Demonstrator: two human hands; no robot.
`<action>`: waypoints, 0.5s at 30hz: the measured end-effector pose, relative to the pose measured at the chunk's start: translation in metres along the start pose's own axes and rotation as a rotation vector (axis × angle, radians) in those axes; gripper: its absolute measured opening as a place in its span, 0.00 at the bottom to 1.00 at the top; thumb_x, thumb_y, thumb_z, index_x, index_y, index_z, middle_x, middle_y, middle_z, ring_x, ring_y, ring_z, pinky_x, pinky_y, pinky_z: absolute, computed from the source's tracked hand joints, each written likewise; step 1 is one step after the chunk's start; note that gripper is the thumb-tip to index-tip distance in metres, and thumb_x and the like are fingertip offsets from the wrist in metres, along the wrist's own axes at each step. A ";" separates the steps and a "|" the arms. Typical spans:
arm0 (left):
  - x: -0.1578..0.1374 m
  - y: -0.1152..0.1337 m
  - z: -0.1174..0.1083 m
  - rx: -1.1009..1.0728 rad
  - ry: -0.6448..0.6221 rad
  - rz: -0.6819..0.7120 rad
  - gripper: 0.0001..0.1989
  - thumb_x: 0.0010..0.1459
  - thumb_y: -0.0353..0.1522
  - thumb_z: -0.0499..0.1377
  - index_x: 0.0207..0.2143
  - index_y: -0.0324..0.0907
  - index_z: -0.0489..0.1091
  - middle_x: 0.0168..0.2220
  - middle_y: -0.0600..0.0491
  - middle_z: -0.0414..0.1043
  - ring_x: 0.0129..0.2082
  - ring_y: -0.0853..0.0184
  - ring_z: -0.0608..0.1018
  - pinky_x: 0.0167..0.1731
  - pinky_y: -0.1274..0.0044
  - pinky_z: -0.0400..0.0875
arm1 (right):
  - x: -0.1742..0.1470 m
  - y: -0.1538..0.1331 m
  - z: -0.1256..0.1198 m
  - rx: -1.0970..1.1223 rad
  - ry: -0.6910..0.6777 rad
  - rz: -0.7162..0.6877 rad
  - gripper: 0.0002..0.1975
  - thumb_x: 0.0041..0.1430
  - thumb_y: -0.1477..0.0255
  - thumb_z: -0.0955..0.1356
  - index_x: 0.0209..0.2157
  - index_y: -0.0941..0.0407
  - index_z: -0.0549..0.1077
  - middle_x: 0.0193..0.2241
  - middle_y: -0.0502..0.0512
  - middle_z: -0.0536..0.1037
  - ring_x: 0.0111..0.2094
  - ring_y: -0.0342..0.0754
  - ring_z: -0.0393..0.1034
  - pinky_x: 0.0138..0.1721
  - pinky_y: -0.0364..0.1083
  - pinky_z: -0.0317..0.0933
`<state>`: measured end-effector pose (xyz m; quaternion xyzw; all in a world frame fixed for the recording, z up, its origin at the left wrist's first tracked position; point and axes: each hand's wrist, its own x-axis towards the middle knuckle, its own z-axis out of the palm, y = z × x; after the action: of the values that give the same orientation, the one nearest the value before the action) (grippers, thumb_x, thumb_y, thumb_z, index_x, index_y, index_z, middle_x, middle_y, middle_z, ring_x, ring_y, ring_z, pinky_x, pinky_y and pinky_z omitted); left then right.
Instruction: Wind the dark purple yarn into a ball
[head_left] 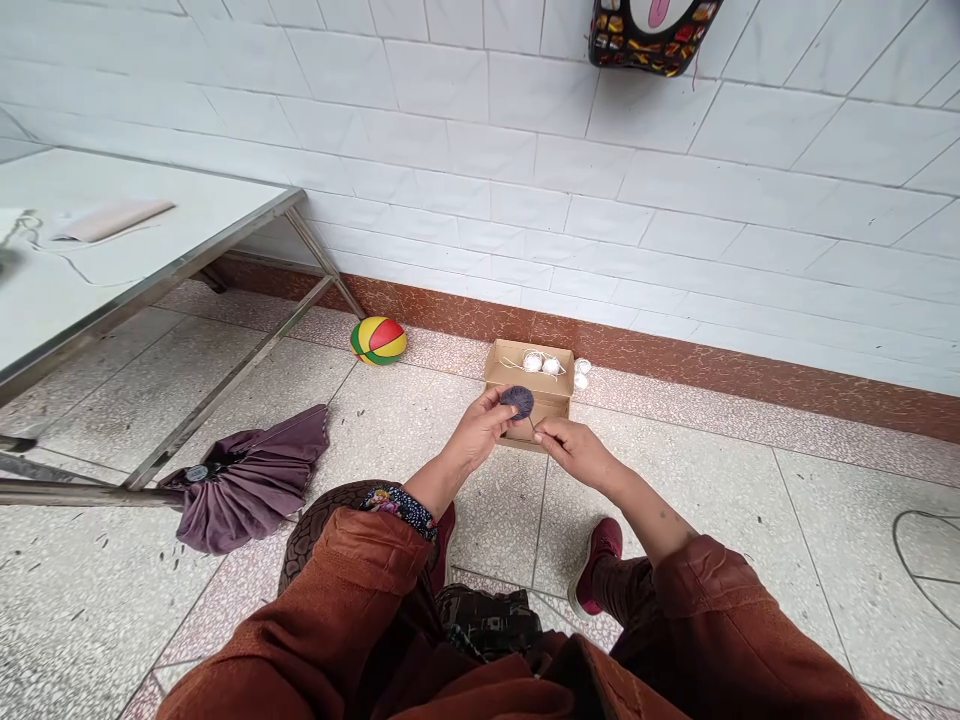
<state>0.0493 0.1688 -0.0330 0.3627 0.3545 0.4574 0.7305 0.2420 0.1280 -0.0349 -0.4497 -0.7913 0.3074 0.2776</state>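
A small dark purple-grey ball of yarn (517, 402) is pinched between the thumb and fingers of my left hand (484, 425). A strand of the same yarn (533, 424) runs from the ball to my right hand (574, 448), whose fingers are closed on it. Below and behind both hands an open cardboard box (566, 385) stands on the floor against the wall. White yarn balls (541, 363) with a loose strand lie at its far side. More white balls (582, 372) sit beside the box on the right. My hands partly cover the near part of the box.
A red, yellow and green ball (379, 341) lies on the floor left of the box. A metal-framed table (225, 205) stands at the left, with a folded purple cloth item (255, 480) below its edge. At the far right is a dark cable (904, 555). A patterned bag (645, 50) hangs on the wall.
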 end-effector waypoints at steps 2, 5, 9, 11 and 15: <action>0.003 -0.002 -0.003 0.099 0.071 -0.002 0.20 0.47 0.32 0.65 0.44 0.39 0.71 0.42 0.50 0.74 0.41 0.65 0.75 0.42 0.72 0.69 | -0.002 -0.010 -0.003 0.021 -0.070 -0.089 0.12 0.70 0.66 0.61 0.35 0.55 0.71 0.30 0.51 0.74 0.32 0.45 0.69 0.36 0.43 0.61; 0.003 -0.006 -0.004 0.308 0.078 0.016 0.20 0.45 0.30 0.65 0.44 0.40 0.72 0.40 0.50 0.75 0.39 0.65 0.75 0.43 0.73 0.68 | -0.002 -0.020 -0.007 0.096 -0.055 -0.143 0.12 0.70 0.65 0.63 0.34 0.55 0.72 0.29 0.51 0.74 0.31 0.45 0.69 0.35 0.43 0.62; -0.001 -0.012 -0.002 0.470 -0.110 -0.004 0.29 0.42 0.28 0.66 0.50 0.42 0.70 0.42 0.51 0.73 0.39 0.66 0.75 0.41 0.73 0.67 | 0.001 -0.019 -0.015 0.177 0.144 -0.089 0.13 0.69 0.63 0.63 0.35 0.54 0.74 0.31 0.52 0.77 0.33 0.46 0.71 0.37 0.44 0.64; -0.004 -0.014 0.000 0.447 -0.285 -0.040 0.39 0.43 0.27 0.67 0.60 0.46 0.63 0.42 0.52 0.72 0.38 0.66 0.74 0.39 0.73 0.66 | 0.004 -0.010 -0.017 0.158 0.230 -0.033 0.13 0.69 0.63 0.63 0.34 0.54 0.74 0.31 0.53 0.77 0.33 0.47 0.71 0.38 0.45 0.64; -0.009 -0.011 0.004 0.262 -0.512 -0.055 0.45 0.48 0.27 0.67 0.66 0.53 0.54 0.45 0.51 0.72 0.43 0.65 0.74 0.42 0.73 0.66 | 0.006 0.013 -0.011 0.057 0.323 0.146 0.12 0.67 0.65 0.64 0.31 0.55 0.73 0.26 0.50 0.75 0.29 0.46 0.69 0.34 0.44 0.61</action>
<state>0.0542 0.1564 -0.0391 0.5478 0.2246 0.2812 0.7553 0.2536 0.1414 -0.0362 -0.5416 -0.6927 0.2728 0.3904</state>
